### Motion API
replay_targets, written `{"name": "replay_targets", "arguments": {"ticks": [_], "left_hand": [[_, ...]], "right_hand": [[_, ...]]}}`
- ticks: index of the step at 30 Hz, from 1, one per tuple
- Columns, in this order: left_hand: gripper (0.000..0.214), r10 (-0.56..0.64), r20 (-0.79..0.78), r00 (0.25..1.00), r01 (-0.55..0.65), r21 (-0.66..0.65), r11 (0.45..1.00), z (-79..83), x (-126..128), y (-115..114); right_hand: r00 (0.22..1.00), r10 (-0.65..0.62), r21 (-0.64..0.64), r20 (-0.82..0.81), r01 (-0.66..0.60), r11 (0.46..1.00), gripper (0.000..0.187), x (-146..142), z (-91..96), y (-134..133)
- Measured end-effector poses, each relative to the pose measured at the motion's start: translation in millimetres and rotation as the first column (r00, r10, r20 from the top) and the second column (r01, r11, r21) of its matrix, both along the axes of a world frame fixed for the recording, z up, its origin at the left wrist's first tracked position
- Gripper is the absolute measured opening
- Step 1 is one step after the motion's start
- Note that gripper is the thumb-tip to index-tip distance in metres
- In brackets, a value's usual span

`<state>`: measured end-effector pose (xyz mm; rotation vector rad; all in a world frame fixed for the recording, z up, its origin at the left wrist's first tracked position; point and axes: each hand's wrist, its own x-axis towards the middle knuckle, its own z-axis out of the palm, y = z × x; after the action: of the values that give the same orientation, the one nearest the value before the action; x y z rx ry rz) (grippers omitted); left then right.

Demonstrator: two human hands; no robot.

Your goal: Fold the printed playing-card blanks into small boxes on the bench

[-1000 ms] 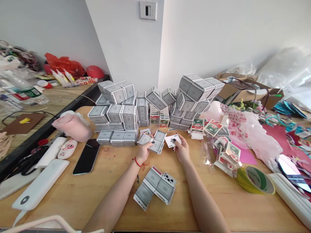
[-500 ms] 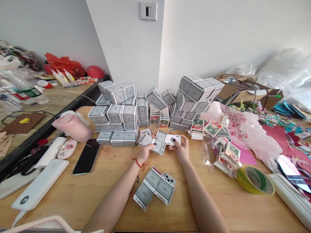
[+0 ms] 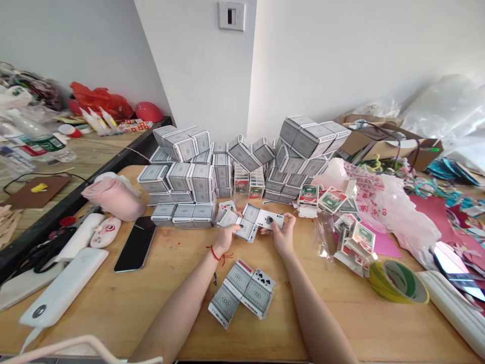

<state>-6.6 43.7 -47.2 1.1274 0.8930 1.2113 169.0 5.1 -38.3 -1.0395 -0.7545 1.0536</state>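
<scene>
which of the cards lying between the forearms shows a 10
The ten of spades at the upper right; the cards beside it show grey patterned backs.

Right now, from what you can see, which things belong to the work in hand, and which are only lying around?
Seemingly part of it:
grey-backed cards in the left hand
face-up card in the right hand
card cluster on the table
stacked card blocks behind

Probably just lying about:
phone
pink roll
tape roll
plastic bottle
</scene>
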Motion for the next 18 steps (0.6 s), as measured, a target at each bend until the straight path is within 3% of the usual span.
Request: {"name": "replay_targets", "arguments": {"ticks": [5, 11, 18], "left_hand": [[0.033, -0.020, 0.024, 1.000, 0.019, 0.020, 1.000, 2.2, 3, -1], [0.040, -0.102, 0.012, 0.995, 0.101, 0.031, 0.994, 10.9, 3, -2], [0.046, -0.141, -0.007, 0.990, 0.142, 0.042, 0.989, 10.9, 1, -3]], "right_hand": [[0.999, -0.002, 0.000, -0.038, 0.002, 1.000, 0.048, -6, 1.2, -1], [0.982, 0.174, -0.055, -0.071, -0.178, 0.982, 0.043, -7, -1.0, -1], [0.970, 0.238, -0.024, -0.058, -0.240, 0.971, 0.036, -7, -6.7, 0]]}}
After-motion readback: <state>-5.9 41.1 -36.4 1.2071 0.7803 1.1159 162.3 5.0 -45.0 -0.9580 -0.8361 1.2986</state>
